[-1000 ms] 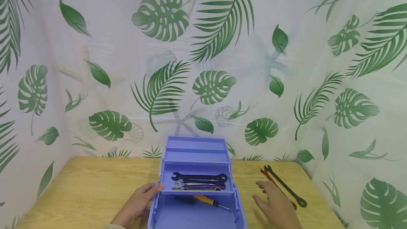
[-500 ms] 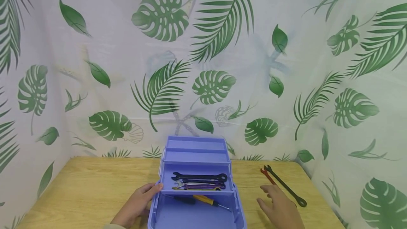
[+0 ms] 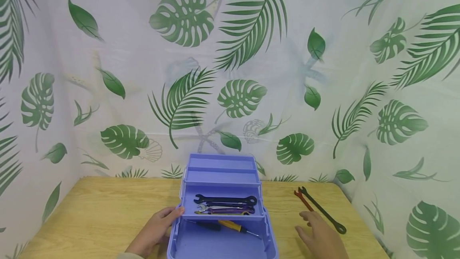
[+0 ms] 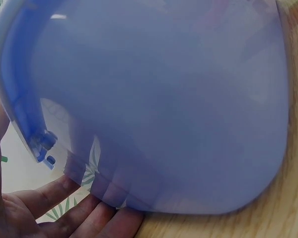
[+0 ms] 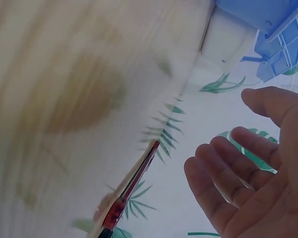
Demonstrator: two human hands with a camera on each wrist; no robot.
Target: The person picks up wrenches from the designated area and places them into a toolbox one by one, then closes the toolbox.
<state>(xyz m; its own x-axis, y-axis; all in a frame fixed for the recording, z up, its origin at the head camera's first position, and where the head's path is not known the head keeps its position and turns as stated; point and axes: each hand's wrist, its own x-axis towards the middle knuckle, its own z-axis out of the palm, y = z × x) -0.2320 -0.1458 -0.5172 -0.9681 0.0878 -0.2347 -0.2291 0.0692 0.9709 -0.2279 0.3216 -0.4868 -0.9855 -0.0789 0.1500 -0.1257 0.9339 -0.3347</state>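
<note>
In the head view an open periwinkle-blue toolbox point(image 3: 224, 247) stands at the front middle of the table. My left hand point(image 3: 156, 227) holds its left side, thumb at the rim; in the left wrist view the other fingers point(image 4: 97, 218) touch the outer wall. To the right of the box is my right hand point(image 3: 320, 233), holding nothing, with fingers loosely extended. Beside it lie a red wrench point(image 3: 303, 200), partly hidden by the hand, and a black wrench point(image 3: 323, 211). The red wrench point(image 5: 134, 183) also shows in the right wrist view, apart from the fingers.
Several wrenches point(image 3: 226, 201) lie in the toolbox's middle tray point(image 3: 223, 189). Below them, a yellow-handled screwdriver point(image 3: 231, 226) and a dark-handled one point(image 3: 208, 226) lie in the box. Leaf-print cloth point(image 3: 237, 59) hangs behind the wooden table point(image 3: 100, 211).
My right hand has drifted a little right and nearer the front, away from the toolbox. The left hand, the box and the tools keep their places.
</note>
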